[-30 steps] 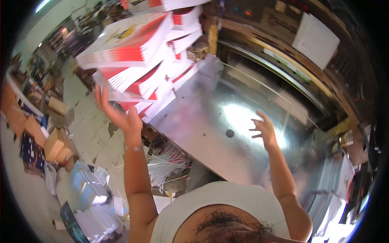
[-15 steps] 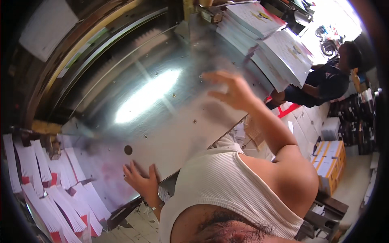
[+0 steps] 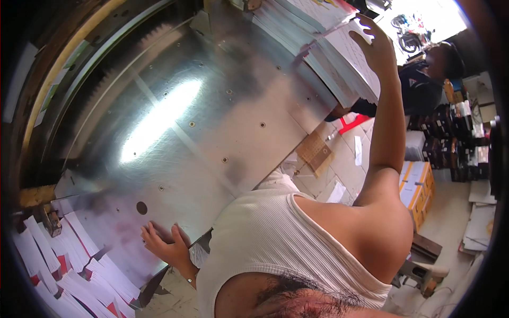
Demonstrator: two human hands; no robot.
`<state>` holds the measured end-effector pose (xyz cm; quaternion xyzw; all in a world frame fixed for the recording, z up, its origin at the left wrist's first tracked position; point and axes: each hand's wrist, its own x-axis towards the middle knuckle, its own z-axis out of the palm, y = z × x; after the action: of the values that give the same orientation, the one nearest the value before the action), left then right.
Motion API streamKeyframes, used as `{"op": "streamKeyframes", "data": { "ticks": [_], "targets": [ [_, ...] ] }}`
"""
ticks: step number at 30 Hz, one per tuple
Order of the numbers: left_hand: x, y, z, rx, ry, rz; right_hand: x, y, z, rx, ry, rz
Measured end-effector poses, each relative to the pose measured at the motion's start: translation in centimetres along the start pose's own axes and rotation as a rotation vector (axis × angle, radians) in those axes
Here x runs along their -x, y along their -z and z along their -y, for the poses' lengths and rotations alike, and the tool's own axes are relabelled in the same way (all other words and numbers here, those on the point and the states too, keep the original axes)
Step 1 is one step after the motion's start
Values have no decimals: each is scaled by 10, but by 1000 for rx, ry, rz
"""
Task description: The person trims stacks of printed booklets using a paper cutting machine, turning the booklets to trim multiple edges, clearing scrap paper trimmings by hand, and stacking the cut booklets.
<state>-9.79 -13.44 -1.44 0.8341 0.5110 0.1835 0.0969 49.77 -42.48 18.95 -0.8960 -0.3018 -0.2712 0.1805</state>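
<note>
In the head view, beside the right hand's [image 3: 379, 50] spread, curved, unclenched fingers lies a thick white paper stack [image 3: 339, 61], faintly marked on top, edges layered; contact is unclear. The left hand's [image 3: 168, 248] loose fingers rest on a shiny silver metal table [image 3: 249, 100].

Metal table [image 3: 260, 100] under left hand [image 3: 167, 246]; paper stacks [image 3: 114, 278] left of that hand; booklet stack [image 3: 331, 61] just beside right hand [image 3: 379, 50].

Open room is stretching across the middle of the metal worktable [image 3: 212, 143], between red-and-white booklet stacks [image 3: 108, 281] crowding its left end and printed-paper stacks [image 3: 328, 63] blocking its right. A yellow-edged beam [image 3: 69, 45] is bounding the back; the left hand [image 3: 167, 248] is occupying the near edge.
</note>
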Motion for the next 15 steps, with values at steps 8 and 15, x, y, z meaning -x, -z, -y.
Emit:
{"op": "streamKeyframes", "data": {
  "ticks": [8, 15],
  "targets": [
    [-2, -5, 9, -51, -94, -5, 102, 42, -47, -253, -180, -437],
    [4, -10, 18, -68, -152, -61, 173, 30, -62, 268, -22, -172]
  ]
}}
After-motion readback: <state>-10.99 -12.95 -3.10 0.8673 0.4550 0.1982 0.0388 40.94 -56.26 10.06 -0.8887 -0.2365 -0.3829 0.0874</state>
